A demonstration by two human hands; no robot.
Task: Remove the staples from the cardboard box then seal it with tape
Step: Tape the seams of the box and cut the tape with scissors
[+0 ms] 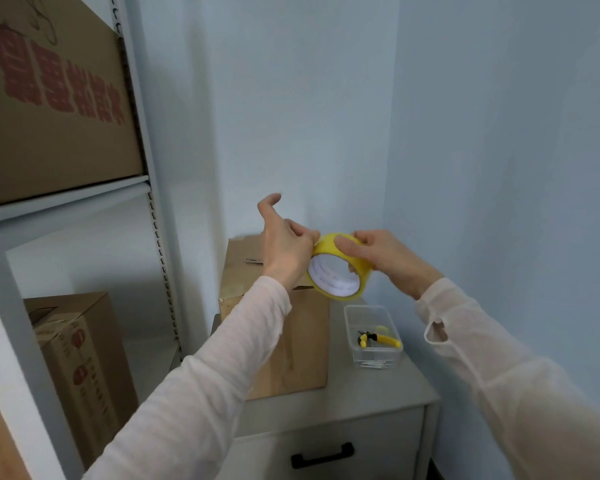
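Gripping the tape roll (338, 271) across its yellow band, the right hand (385, 258) holds it on edge above the cardboard box (302, 341), thumb on the near face and fingers wrapped behind. The left hand (284, 247) pinches at the roll's outer turn with thumb and curled fingers, forefinger lifted clear, probably to find and peel the loose end before the first strip goes down. The box stands just below on a grey bench (378, 386), its top flaps mostly hidden by the left wrist, so I cannot tell whether any staples remain. Beside it, a clear plastic tub (368, 308) holds yellow-handled pliers (378, 339) and a few pulled staples (373, 364), which suggests the sealing stage. A metal shelf rack (66, 202) with more boxes stands left; pale blue walls (326, 98) meet in a corner behind.
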